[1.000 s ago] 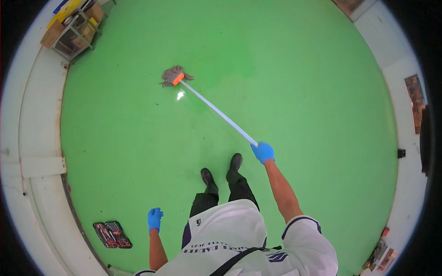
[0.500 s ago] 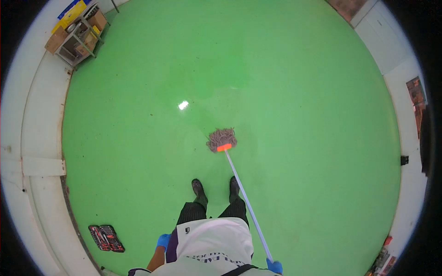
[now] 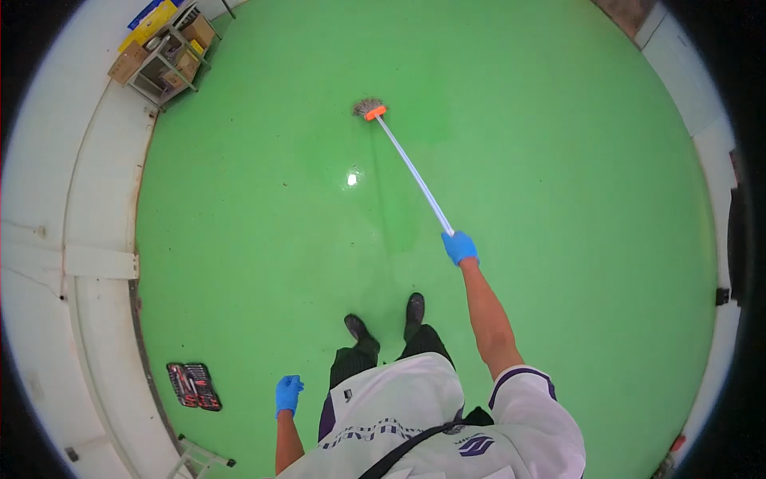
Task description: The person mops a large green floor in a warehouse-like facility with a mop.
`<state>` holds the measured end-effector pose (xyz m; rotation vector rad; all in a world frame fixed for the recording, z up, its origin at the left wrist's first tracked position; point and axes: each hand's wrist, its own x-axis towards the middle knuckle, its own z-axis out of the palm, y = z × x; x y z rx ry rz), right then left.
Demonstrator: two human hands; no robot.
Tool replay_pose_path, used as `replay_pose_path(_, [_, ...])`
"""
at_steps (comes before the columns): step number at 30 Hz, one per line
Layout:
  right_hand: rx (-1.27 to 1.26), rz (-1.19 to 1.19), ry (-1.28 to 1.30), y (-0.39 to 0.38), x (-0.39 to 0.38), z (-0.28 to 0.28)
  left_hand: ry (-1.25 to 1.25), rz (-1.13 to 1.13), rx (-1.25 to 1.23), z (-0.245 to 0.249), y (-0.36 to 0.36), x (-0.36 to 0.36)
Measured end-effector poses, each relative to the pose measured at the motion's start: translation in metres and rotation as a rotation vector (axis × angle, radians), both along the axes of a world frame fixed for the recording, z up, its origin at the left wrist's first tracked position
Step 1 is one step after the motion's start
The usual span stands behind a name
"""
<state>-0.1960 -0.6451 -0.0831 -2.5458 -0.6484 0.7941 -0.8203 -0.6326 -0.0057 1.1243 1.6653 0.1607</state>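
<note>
A string mop with a grey yarn head (image 3: 368, 106) and an orange clamp lies out in front of me on the green floor. Its pale handle (image 3: 415, 175) slants back to my right hand (image 3: 460, 248), which wears a blue glove and is wrapped round the handle's near end. That arm is stretched forward. My left hand (image 3: 289, 395), also in a blue glove, hangs beside my left hip, its fingers loosely bent and apart, with nothing in it. A damp streak runs along the floor from the mop head toward my boots (image 3: 414, 308).
An open tool case (image 3: 194, 386) lies on the floor at the left. At the upper left a metal shelf (image 3: 177, 64) carries cardboard boxes. A small step stool or ladder (image 3: 197, 457) stands at the lower left, near the white wall (image 3: 96, 319).
The mop head has slid forward, away from my boots. My right arm has swung from beside my hip to stretched out ahead, and my left hand has come into fuller view.
</note>
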Motion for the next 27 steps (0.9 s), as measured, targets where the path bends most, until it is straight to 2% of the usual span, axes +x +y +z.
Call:
replay_pose_path(3, [-0.042, 0.018, 0.01, -0.094, -0.037, -0.012, -0.033, 0.029, -0.024, -0.022, -0.015, -0.008])
replay_pose_path(6, [-0.218, 0.016, 0.103, -0.226, -0.12, 0.008, -0.063, 0.023, -0.096, -0.055, -0.036, -0.008])
replay_pose_path(7, [-0.235, -0.017, 0.122, -0.28, -0.151, -0.005, -0.061, -0.012, -0.136, -0.06, -0.04, -0.013])
replay_pose_path(8, [-0.281, -0.038, 0.205, -0.323, -0.181, 0.013, -0.073, -0.015, -0.149, -0.065, -0.044, -0.013])
replay_pose_path(9, [-0.35, 0.045, 0.157, -0.385, -0.214, -0.003, -0.07, -0.038, -0.188, -0.071, -0.048, -0.013])
replay_pose_path(10, [-0.404, 0.034, 0.234, -0.452, -0.249, -0.004, -0.069, -0.057, -0.23, -0.077, -0.054, -0.011])
replay_pose_path(11, [-0.643, -0.025, 0.106, -0.501, -0.289, 0.012, -0.086, -0.052, -0.242, -0.084, -0.06, -0.011])
replay_pose_path(14, [-0.82, -0.201, 0.276, -0.603, -0.358, 0.071, -0.069, 0.055, -0.283, -0.097, -0.079, -0.024])
replay_pose_path(15, [-0.864, -0.242, 0.298, -0.62, -0.366, 0.086, -0.023, -0.32, -0.104, -0.099, -0.085, -0.031])
replay_pose_path(16, [-0.899, -0.272, 0.31, -0.63, -0.368, 0.096, 0.02, -0.514, -0.031, -0.103, -0.087, -0.031])
replay_pose_path(17, [-0.917, -0.297, 0.314, -0.631, -0.362, 0.097, 0.064, -0.696, 0.061, -0.106, -0.089, -0.03])
replay_pose_path(20, [-0.876, -0.325, 0.327, -0.581, -0.309, 0.071, 0.071, -0.687, 0.022, -0.097, -0.083, -0.015])
replay_pose_path(21, [-0.817, -0.332, 0.353, -0.56, -0.286, 0.046, 0.056, -0.417, -0.203, -0.094, -0.08, -0.007])
replay_pose_path(22, [-0.62, -0.434, 0.444, -0.529, -0.26, 0.024, 0.045, -0.137, -0.418, -0.092, -0.079, 0.0])
replay_pose_path(23, [-0.624, -0.443, 0.458, -0.481, -0.225, -0.007, 0.015, -0.13, -0.432, -0.105, -0.074, -0.001])
replay_pose_path(24, [-0.563, -0.37, 0.357, -0.428, -0.186, -0.039, 0.021, -0.125, -0.436, -0.107, -0.065, 0.011])
replay_pose_path(26, [-0.383, -0.221, 0.271, -0.296, -0.101, -0.073, 0.103, -0.065, -0.311, -0.108, -0.045, 0.038])
replay_pose_path(27, [-0.216, -0.181, 0.316, -0.242, -0.058, -0.109, 0.081, -0.038, -0.24, -0.091, -0.033, 0.063])
